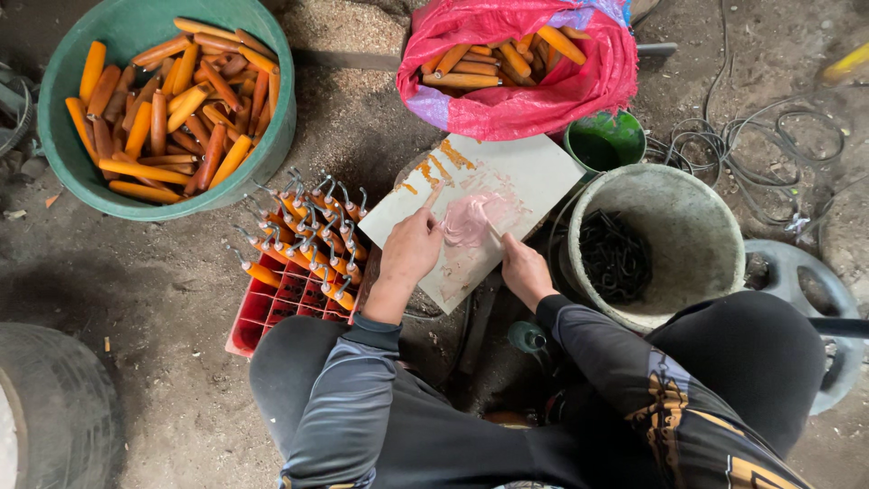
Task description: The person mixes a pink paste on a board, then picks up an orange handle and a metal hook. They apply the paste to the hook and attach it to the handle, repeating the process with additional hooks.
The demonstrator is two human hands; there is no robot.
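Paste (468, 220) sits pink mid-tile (507, 172); left hand (412, 246) loose at its 9 o'clock, finger out, right hand (523, 267) at 4 o'clock (grip hidden, can't tell). Crate (262, 312) further left.

pink plastic sack (534, 100) of orange handles, open, top centre

Single head-worn view, looking steeply down, close over the pale board (507, 195), dirt floor (154, 281) around
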